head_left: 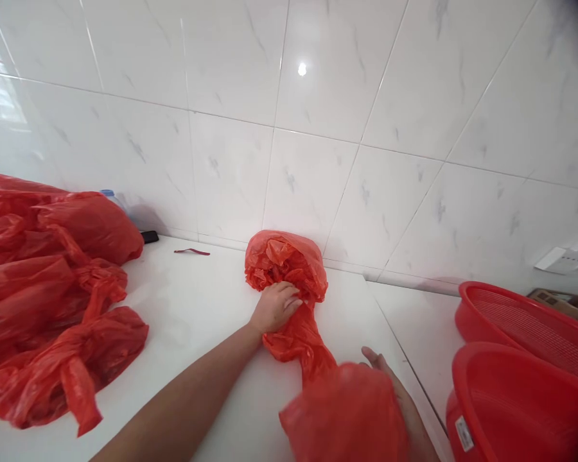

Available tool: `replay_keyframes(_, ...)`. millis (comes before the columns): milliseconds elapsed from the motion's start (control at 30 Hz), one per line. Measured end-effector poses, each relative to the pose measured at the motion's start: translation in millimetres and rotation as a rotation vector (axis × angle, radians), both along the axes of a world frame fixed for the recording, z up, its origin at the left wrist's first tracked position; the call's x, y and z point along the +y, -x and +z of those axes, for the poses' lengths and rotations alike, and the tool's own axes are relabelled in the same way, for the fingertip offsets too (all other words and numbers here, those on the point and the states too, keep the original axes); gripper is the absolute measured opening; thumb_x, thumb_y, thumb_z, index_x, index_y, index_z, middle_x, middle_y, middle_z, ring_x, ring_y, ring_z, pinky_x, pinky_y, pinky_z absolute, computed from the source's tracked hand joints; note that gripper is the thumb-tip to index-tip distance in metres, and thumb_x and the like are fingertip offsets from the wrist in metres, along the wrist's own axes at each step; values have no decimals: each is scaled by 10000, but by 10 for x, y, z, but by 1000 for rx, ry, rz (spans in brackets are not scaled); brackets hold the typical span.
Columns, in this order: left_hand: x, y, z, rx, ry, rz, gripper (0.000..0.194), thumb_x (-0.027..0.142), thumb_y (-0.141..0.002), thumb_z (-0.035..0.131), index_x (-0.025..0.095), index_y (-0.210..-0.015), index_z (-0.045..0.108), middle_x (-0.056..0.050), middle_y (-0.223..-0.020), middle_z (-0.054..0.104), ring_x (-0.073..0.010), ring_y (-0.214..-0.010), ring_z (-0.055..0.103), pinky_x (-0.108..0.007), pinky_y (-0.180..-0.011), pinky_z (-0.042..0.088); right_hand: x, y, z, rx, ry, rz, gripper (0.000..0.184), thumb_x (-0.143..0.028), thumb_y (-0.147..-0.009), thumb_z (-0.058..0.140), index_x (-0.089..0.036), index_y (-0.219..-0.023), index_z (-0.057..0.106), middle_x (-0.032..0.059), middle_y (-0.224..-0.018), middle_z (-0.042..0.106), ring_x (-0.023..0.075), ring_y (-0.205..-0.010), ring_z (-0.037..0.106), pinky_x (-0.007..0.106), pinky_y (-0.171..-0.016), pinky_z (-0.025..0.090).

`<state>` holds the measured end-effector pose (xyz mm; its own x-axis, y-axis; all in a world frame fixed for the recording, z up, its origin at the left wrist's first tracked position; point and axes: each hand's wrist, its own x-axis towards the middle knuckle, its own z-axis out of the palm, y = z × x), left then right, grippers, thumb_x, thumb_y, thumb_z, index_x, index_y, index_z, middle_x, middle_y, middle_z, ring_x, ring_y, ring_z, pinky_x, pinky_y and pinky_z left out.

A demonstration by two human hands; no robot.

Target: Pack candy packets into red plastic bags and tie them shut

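Observation:
A red plastic bag lies on the white counter near the tiled wall, twisted into a neck in the middle. My left hand is closed round that twisted neck, below the bag's bulging far end. The bag's near end bulges over my right hand, which lies under or behind it with only a thumb and the hand's edge showing; its fingers are hidden by the plastic.
Several tied, filled red bags are heaped at the left of the counter. Two red plastic baskets stand at the right. A dark phone and a small red strip lie by the wall. A wall socket sits at the far right.

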<state>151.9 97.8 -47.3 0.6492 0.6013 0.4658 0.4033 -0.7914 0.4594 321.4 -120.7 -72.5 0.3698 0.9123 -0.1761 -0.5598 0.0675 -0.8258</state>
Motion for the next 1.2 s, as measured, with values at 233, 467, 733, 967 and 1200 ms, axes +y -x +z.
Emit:
replay_keyframes(233,-530,450,26,79,59,-328,808,526,-650,726,286,-1365,436,-67,-1396,480,-292,-1238,465,-392,-1004,413,22,-63,0,237,-40,100,270,-450,-751,704,-224,-892,660,-75,-484,401,103,-558,486,215,-527,411)
replay_keyframes(467,-732,470,24,150,-27,-307,131,155,-755,556,251,-752,646,9,-755,655,-162,-720,604,-283,-717,472,-17,-41,26,271,-37,75,171,-369,-769,700,-205,-787,654,-96,-426,261,70,-448,344,194,-462,313)
replay_keyframes(733,-225,788,102,-383,-82,392,248,193,-835,473,219,-1079,509,-50,-1021,611,-188,-908,599,-307,-776,500,-12,-30,55,243,-9,91,164,-379,-799,660,-216,-820,652,-87,-466,244,72,-473,334,191,-462,303)
replay_keyframes(967,79,929,44,-100,-166,684,527,242,-831,484,207,-1350,399,-154,-1506,234,-327,-1399,159,-570,-1093,142,-119,-154,224,-328,23,12,289,-504,-809,598,-245,-917,668,16,-739,572,174,-830,544,283,-749,450)
replay_keyframes(1200,77,862,-141,267,-34,473,642,571,-815,476,262,-1376,424,-157,-1506,294,-392,-1383,196,-705,-1005,130,-275,-224,416,-657,34,469,592,-449,-702,677,-316,-1259,527,75,-1336,489,277,-1246,402,419,-1011,343)
